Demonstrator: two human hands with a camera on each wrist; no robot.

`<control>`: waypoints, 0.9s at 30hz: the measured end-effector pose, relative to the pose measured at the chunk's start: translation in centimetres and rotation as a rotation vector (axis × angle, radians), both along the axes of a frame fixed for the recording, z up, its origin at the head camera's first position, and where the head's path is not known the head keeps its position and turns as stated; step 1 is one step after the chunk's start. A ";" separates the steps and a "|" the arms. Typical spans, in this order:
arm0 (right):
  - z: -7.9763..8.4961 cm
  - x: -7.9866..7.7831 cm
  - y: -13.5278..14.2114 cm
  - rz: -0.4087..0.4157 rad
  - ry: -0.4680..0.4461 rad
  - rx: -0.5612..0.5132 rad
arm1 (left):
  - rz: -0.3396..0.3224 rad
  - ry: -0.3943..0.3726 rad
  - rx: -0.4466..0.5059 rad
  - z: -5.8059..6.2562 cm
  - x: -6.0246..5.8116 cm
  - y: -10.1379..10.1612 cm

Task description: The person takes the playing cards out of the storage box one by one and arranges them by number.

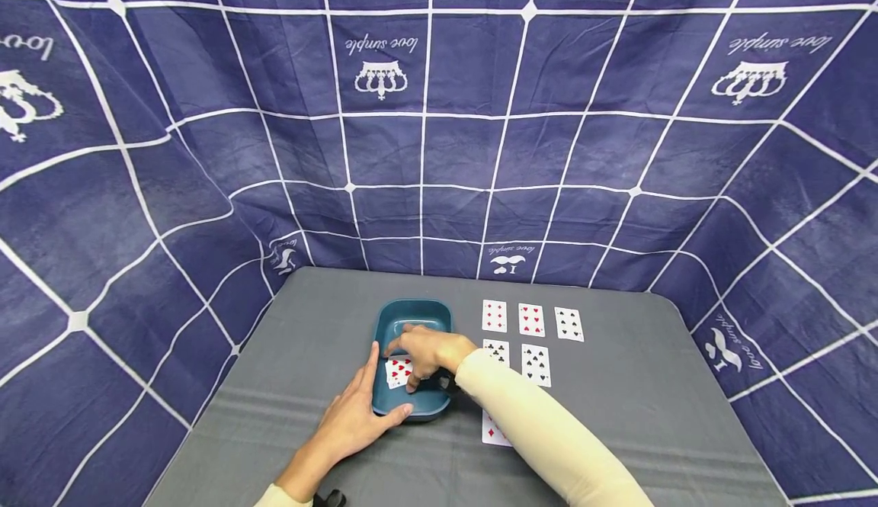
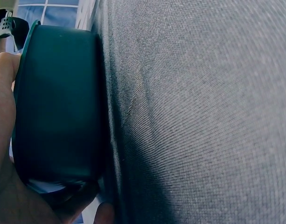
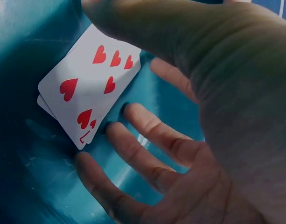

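Observation:
A teal plastic box [image 1: 425,403] stands on the table with a small stack of playing cards in it, a seven of hearts [image 3: 73,88] on top. My left hand [image 1: 357,408] holds the box by its near-left corner, thumb at the near end and fingers along the left side; the left wrist view shows the box's outer wall [image 2: 59,102] close up. Inside the box, my right hand [image 1: 430,351] reaches over the cards. Its fingers [image 3: 138,149] are spread beside one edge of the stack, and the thumb overlaps the opposite edge. No firm pinch is seen.
Right of the box, face-up cards lie in rows: a red diamond card [image 1: 495,316], a heart card [image 1: 531,320] and a black card [image 1: 568,324] behind, a clubs card [image 1: 496,350] and a spades card [image 1: 536,365] nearer. My right forearm partly covers another diamond card [image 1: 492,432]. Blue curtains [image 1: 453,149] surround the grey table [image 1: 645,385].

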State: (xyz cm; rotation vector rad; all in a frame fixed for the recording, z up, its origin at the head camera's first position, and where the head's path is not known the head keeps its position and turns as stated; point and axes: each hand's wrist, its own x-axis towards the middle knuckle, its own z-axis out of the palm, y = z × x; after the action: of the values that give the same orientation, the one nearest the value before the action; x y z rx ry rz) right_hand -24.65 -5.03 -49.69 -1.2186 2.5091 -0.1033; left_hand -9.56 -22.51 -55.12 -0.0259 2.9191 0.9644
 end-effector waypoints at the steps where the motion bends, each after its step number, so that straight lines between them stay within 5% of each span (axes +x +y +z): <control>1: -0.1 -0.1 0.0 0.001 -0.001 0.003 | 0.001 0.000 0.001 0.0 0.0 0.0; 27: -0.3 -0.2 0.1 0.032 -0.037 -0.035 | 0.022 0.009 -0.009 0.1 0.0 0.2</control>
State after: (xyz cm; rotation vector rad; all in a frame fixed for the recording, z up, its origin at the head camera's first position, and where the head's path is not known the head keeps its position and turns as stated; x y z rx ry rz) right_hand -24.81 -4.94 -50.01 -1.2587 2.4647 -0.1609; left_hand -9.57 -22.31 -55.02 -0.0537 2.9373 0.9576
